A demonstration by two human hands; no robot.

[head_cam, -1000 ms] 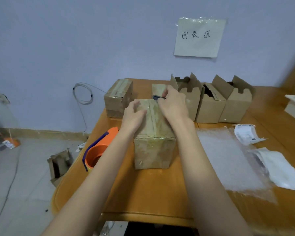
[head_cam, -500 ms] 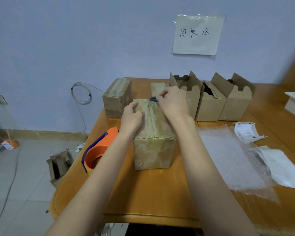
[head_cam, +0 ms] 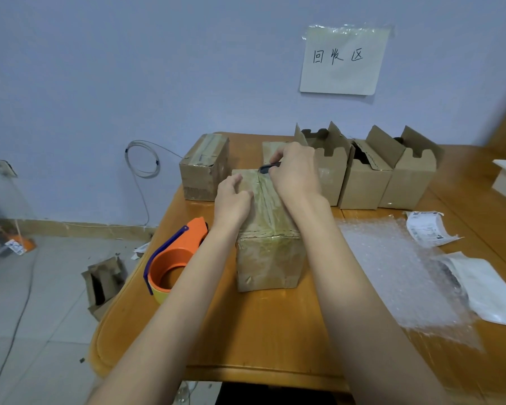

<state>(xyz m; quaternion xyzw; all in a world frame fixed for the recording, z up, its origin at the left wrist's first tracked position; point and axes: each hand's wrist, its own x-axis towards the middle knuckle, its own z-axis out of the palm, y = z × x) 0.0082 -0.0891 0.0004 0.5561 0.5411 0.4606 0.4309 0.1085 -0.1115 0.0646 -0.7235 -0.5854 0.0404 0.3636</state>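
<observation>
Working table [head_cam: 260, 331]: wooden top filling the lower centre of the frame, with every carton standing on it.
Taped box [head_cam: 268, 258]: upright at mid-frame between both forearms. Glossy tape wraps it, so it is likely slick. The card walls look stiff and the weight is probably modest. It is best held by the side walls, clear of the top seam.
Open cartons [head_cam: 362, 188]: three in a row at upper right, flaps up. Dark contents show inside, too shadowed to identify.
Sealed carton [head_cam: 203, 171]: up and left of the box, taped shut, contents hidden.
Left hand [head_cam: 232, 200]: relaxed fingers press the lid's left half, gripping nothing.
Right hand [head_cam: 295, 173]: at the lid's far end, pinching the cutter [head_cam: 265, 169].
Cutter: small and dark, tip at the tape seam.
</observation>
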